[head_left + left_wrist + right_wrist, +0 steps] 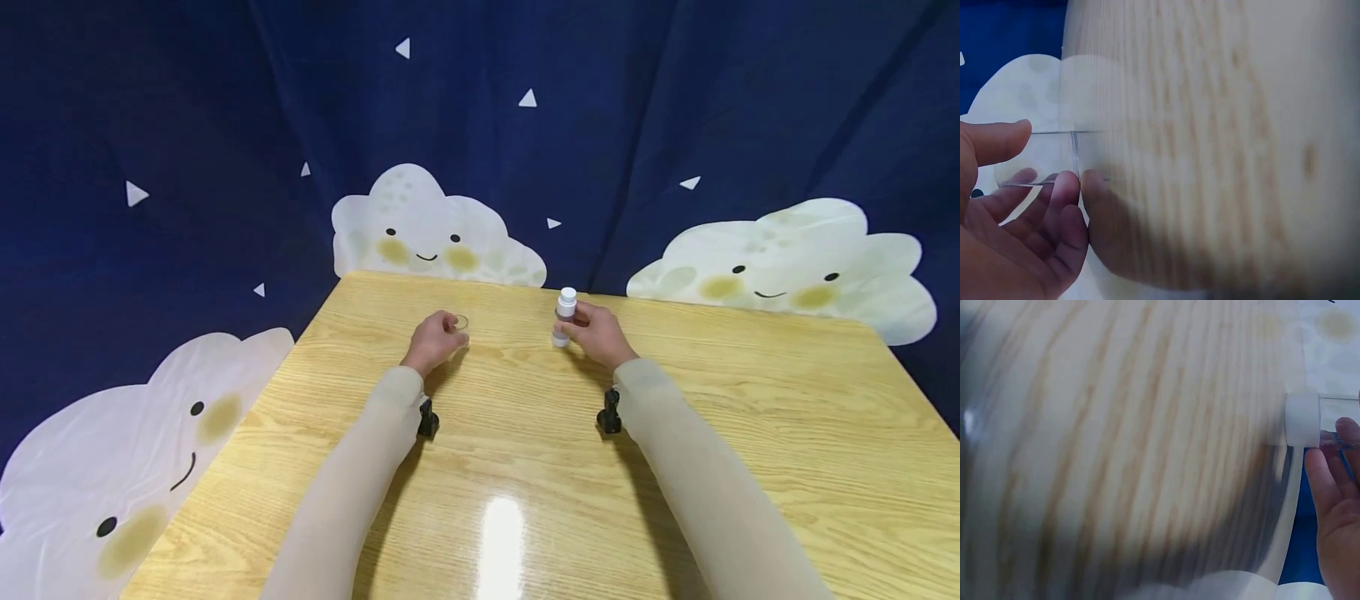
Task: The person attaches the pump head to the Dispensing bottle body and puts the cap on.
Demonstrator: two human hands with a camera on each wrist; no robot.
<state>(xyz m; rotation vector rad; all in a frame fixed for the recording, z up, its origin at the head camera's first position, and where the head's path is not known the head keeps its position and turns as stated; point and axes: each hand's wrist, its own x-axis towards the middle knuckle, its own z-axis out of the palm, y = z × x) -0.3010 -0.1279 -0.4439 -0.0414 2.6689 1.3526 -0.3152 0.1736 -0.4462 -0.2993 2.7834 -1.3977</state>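
Observation:
My left hand [433,342] is at the far left part of the wooden table, its thumb and fingers around a clear, see-through cup [1047,156]. In the left wrist view the cup's end meets the tabletop; only its round rim shows in the head view. To the right, my right hand [600,335] grips a small bottle [567,307] with a white cap, a clear middle and a white lower end. The bottle stands upright or nearly so. Its white end [1302,420] is at the table surface in the right wrist view, where part of the hand is cut off.
The wooden table [517,433] reaches from the sleeves to a dark blue curtain [480,100] with printed clouds, just behind both hands. A black wrist mount [428,418] sits on the left sleeve, another black mount [610,412] on the right. Light glares off the near tabletop.

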